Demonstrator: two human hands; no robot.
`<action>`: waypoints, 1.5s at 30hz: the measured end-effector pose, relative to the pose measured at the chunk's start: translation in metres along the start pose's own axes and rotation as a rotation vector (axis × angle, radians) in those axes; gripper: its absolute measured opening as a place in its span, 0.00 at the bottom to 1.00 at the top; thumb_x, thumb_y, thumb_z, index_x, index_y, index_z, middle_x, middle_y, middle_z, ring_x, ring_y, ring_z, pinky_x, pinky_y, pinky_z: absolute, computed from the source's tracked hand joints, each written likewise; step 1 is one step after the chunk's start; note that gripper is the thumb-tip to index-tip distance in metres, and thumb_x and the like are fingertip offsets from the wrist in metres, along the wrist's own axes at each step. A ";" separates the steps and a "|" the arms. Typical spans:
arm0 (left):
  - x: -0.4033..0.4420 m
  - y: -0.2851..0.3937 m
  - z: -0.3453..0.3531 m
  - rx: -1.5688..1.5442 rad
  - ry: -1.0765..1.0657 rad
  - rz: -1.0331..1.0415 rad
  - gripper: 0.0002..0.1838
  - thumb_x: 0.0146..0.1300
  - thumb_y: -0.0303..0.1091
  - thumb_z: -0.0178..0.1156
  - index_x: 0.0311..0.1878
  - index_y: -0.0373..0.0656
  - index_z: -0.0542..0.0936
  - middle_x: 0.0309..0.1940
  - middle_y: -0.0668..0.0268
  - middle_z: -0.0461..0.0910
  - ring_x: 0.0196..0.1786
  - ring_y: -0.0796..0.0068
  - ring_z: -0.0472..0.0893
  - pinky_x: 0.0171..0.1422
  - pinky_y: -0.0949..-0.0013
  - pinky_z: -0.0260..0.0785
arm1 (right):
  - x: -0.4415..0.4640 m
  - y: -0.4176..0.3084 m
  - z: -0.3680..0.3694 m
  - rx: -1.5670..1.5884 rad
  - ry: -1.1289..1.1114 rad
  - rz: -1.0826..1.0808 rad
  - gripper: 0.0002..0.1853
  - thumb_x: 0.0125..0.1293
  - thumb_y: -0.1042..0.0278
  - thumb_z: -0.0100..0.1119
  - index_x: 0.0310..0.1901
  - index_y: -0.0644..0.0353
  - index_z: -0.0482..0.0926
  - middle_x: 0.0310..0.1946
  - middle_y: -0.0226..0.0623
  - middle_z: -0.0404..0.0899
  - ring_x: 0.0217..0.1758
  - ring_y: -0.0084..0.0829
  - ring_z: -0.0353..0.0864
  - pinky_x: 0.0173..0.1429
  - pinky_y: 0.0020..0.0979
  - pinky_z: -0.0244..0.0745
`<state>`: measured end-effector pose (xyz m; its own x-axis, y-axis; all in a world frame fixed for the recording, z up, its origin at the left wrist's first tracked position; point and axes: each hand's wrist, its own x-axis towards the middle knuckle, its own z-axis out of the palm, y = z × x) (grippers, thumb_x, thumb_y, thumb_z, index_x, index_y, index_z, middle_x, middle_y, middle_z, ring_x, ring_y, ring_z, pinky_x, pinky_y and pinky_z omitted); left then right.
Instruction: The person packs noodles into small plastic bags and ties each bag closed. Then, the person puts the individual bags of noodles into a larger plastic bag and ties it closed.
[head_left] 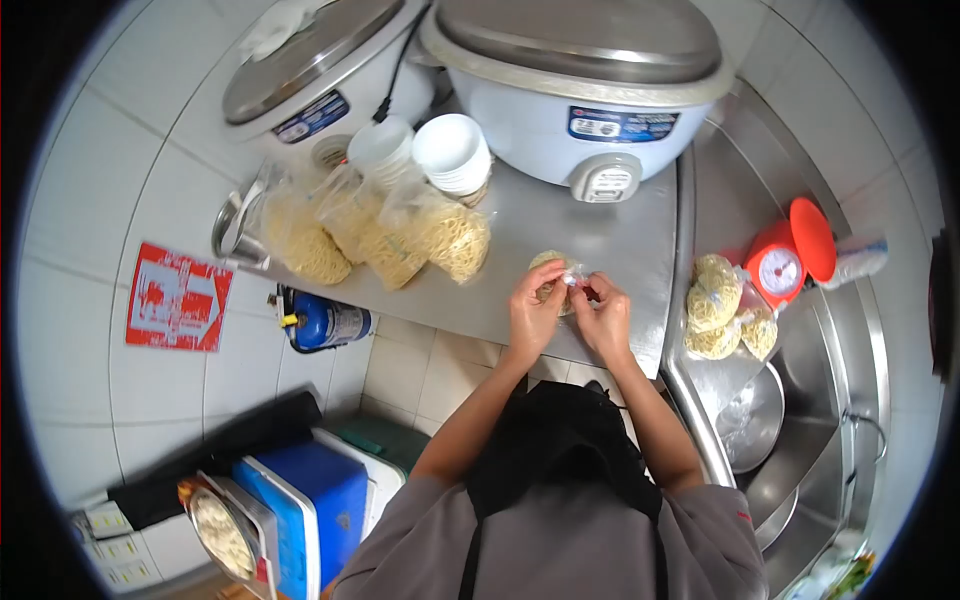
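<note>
- Head view: At the steel table (pixel 640 255), near its front edge, my left hand (pixel 534 315) and right hand (pixel 603 320) meet over a small bag (pixel 547 262) of noodles, seen here through a camera I follow from afar.
- Left grip: thumb and fingers are nearly closed, pinching the clear plastic at the top of the bag.
- Right grip: thumb and fingertips close on the same plastic from the other side; a small red item (pixel 592 293) shows by them, too small to name. How firmly either hand presses, I cannot tell.
- Position: the bag lies between the hands, on or just above the table, its lower part partly hidden by fingers.
- Handling, in my judgement: the left pinch does best low on the neck, just above the noodles, leaving the right fingertips free to work the plastic. Thin film probably slips and tears, so small, even pulls look wiser than a hard tug, and a light touch spares the noodles.
- Placement, in my judgement: farther in from the edge, the table would support the bag's weight better.
- Nearby: three larger bags (pixel 457 242) and white cups (pixel 451 154) stand to the left; more bags (pixel 713 300) sit beside a red scale (pixel 775 268) to the right.
</note>
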<state>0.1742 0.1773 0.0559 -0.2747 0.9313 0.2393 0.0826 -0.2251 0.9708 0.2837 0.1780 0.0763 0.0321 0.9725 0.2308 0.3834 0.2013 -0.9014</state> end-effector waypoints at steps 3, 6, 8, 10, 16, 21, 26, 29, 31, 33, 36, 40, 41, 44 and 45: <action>0.003 0.002 0.000 0.092 -0.080 -0.004 0.08 0.57 0.21 0.58 0.40 0.33 0.79 0.40 0.60 0.79 0.43 0.75 0.78 0.48 0.73 0.70 | 0.001 -0.001 -0.005 -0.017 0.035 0.006 0.06 0.53 0.76 0.56 0.30 0.71 0.76 0.26 0.44 0.75 0.24 0.36 0.76 0.30 0.31 0.70; 0.010 0.012 0.000 0.221 -0.208 0.010 0.07 0.57 0.22 0.58 0.39 0.33 0.79 0.40 0.61 0.78 0.43 0.74 0.77 0.48 0.72 0.70 | 0.002 0.001 -0.008 -0.038 0.084 -0.020 0.05 0.53 0.77 0.56 0.30 0.70 0.77 0.28 0.46 0.76 0.28 0.43 0.76 0.34 0.35 0.71; 0.013 0.015 0.003 0.282 -0.263 0.043 0.07 0.58 0.25 0.58 0.39 0.32 0.79 0.40 0.61 0.76 0.43 0.71 0.76 0.47 0.70 0.69 | 0.002 0.003 -0.011 -0.046 0.120 -0.031 0.05 0.53 0.78 0.57 0.31 0.69 0.77 0.28 0.46 0.76 0.29 0.44 0.76 0.34 0.36 0.71; 0.012 0.011 0.007 0.301 -0.278 0.049 0.09 0.58 0.27 0.58 0.38 0.32 0.78 0.41 0.61 0.73 0.42 0.70 0.74 0.46 0.70 0.68 | 0.001 0.006 -0.014 -0.057 0.137 -0.026 0.05 0.52 0.78 0.57 0.32 0.69 0.77 0.28 0.47 0.76 0.30 0.44 0.76 0.35 0.37 0.71; 0.018 -0.018 0.009 0.261 -0.406 0.057 0.11 0.59 0.33 0.57 0.35 0.32 0.78 0.42 0.60 0.69 0.46 0.67 0.72 0.48 0.68 0.66 | -0.002 0.018 -0.014 -0.083 0.104 -0.057 0.09 0.52 0.80 0.55 0.37 0.68 0.77 0.29 0.48 0.75 0.34 0.49 0.74 0.39 0.41 0.70; 0.021 -0.010 0.013 0.089 -0.414 -0.191 0.17 0.66 0.39 0.53 0.33 0.32 0.77 0.41 0.68 0.68 0.40 0.81 0.69 0.44 0.76 0.63 | -0.001 0.022 -0.024 -0.239 0.098 -0.424 0.12 0.52 0.80 0.56 0.40 0.66 0.76 0.30 0.43 0.75 0.35 0.42 0.75 0.35 0.38 0.73; 0.033 0.012 0.010 0.194 -0.457 -0.506 0.15 0.68 0.38 0.51 0.37 0.33 0.76 0.37 0.69 0.71 0.38 0.83 0.69 0.43 0.78 0.62 | 0.014 0.019 -0.042 -0.562 -0.141 -0.651 0.11 0.54 0.72 0.56 0.38 0.68 0.76 0.30 0.39 0.76 0.34 0.36 0.76 0.31 0.34 0.75; 0.028 0.013 0.016 0.119 -0.383 -0.214 0.14 0.68 0.39 0.49 0.43 0.36 0.74 0.31 0.62 0.74 0.36 0.73 0.73 0.43 0.72 0.64 | 0.024 0.018 -0.046 -0.631 -0.216 -0.718 0.11 0.55 0.70 0.56 0.37 0.68 0.76 0.30 0.38 0.76 0.33 0.36 0.76 0.32 0.34 0.75; 0.019 0.008 0.020 0.208 -0.474 -0.007 0.12 0.68 0.37 0.48 0.47 0.38 0.72 0.36 0.60 0.74 0.40 0.69 0.73 0.46 0.69 0.63 | 0.027 0.012 -0.057 -0.560 -0.171 -0.757 0.11 0.54 0.69 0.57 0.35 0.67 0.76 0.29 0.39 0.76 0.33 0.36 0.77 0.32 0.34 0.75; 0.009 0.004 0.032 0.254 -0.527 0.178 0.12 0.68 0.35 0.47 0.49 0.39 0.70 0.41 0.60 0.73 0.44 0.65 0.73 0.49 0.67 0.62 | 0.022 0.003 -0.080 -0.551 -0.072 -0.736 0.10 0.52 0.71 0.59 0.35 0.67 0.76 0.29 0.39 0.76 0.34 0.37 0.77 0.32 0.33 0.75; -0.014 0.001 0.057 0.259 -0.607 0.338 0.12 0.67 0.35 0.47 0.49 0.39 0.69 0.47 0.59 0.69 0.50 0.60 0.71 0.54 0.62 0.58 | 0.004 -0.008 -0.115 -0.537 0.061 -0.650 0.10 0.49 0.75 0.61 0.35 0.67 0.77 0.27 0.40 0.75 0.33 0.38 0.77 0.33 0.34 0.75; -0.035 0.038 0.100 0.127 -0.813 0.282 0.13 0.66 0.36 0.49 0.49 0.38 0.69 0.49 0.57 0.67 0.51 0.56 0.70 0.56 0.60 0.57 | -0.019 -0.029 -0.165 -0.540 0.211 -0.480 0.13 0.45 0.80 0.62 0.36 0.68 0.78 0.27 0.41 0.76 0.30 0.39 0.76 0.33 0.34 0.73; -0.039 0.049 0.111 0.075 -0.872 0.240 0.14 0.65 0.36 0.50 0.49 0.38 0.69 0.48 0.56 0.68 0.51 0.56 0.70 0.55 0.60 0.57 | -0.025 -0.031 -0.177 -0.570 0.256 -0.488 0.12 0.45 0.80 0.61 0.36 0.67 0.78 0.26 0.41 0.75 0.29 0.40 0.76 0.32 0.35 0.73; -0.048 0.060 0.142 -0.047 -1.069 0.169 0.16 0.64 0.34 0.53 0.51 0.34 0.68 0.50 0.54 0.67 0.53 0.54 0.69 0.57 0.61 0.61 | -0.047 -0.029 -0.209 -0.673 0.326 -0.399 0.12 0.45 0.80 0.62 0.35 0.65 0.78 0.25 0.38 0.74 0.28 0.38 0.75 0.31 0.34 0.72; -0.052 0.059 0.151 -0.121 -1.148 0.115 0.18 0.64 0.34 0.53 0.53 0.33 0.67 0.52 0.53 0.66 0.54 0.55 0.69 0.57 0.62 0.62 | -0.054 -0.027 -0.218 -0.702 0.361 -0.362 0.12 0.45 0.80 0.62 0.35 0.65 0.78 0.25 0.38 0.74 0.28 0.38 0.75 0.32 0.34 0.72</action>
<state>0.3384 0.1592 0.0989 0.7644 0.6015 0.2320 -0.0585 -0.2936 0.9541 0.4728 0.0941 0.1676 0.0437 0.7420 0.6690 0.9037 0.2561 -0.3431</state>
